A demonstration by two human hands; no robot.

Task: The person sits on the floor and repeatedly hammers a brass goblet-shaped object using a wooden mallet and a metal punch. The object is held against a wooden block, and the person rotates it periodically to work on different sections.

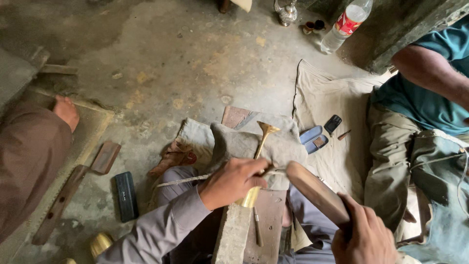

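Rough, stained concrete floor in dull daylight; a beige cloth spread at right, a dark stone ledge far right.

Ahead of me at top right, a clear plastic bottle lies tilted on the floor, wearing a red label with white markings around its middle. Left of my knee, a flat black rectangular case lies on the concrete with small pale print on its face. No signs or lit screens are in view.
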